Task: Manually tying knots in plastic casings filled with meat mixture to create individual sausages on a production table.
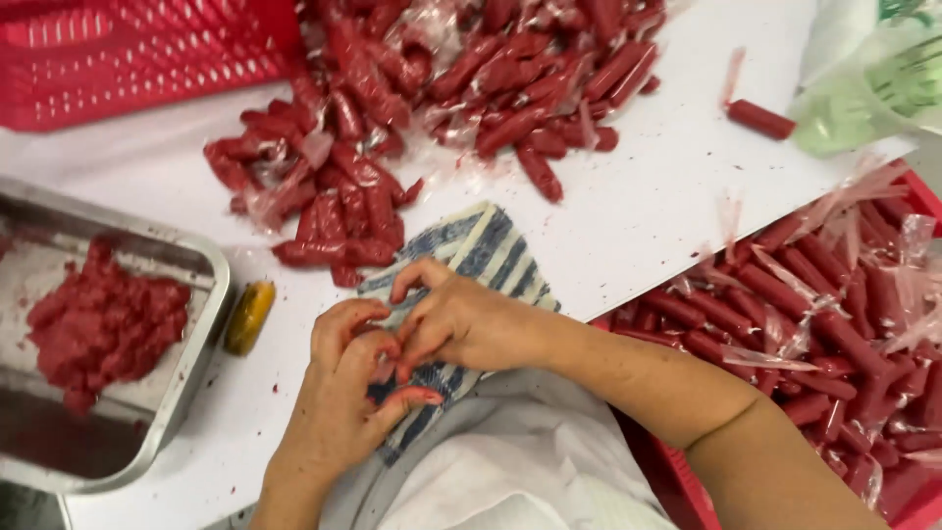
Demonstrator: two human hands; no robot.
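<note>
Over the blue-striped cloth [481, 250], the left hand [343, 393] and right hand [466, 319] pinch a small red sausage piece [385, 370] between fingertips; it looks soft, light and greasy, its thin plastic casing best gripped at the end.

Whatever is pinched between the left hand [345, 393] and right hand [461, 319] is hidden by fingers.

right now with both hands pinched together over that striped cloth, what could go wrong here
1. The left hand and right hand have red-stained fingertips, so whatever small piece they pinch may slip.
2. The small yellow object lies loose beside the metal tray; an elbow could knock it off.
3. The pile of red sausages crowds the striped cloth, so loose wrappers may get mixed in.
</note>
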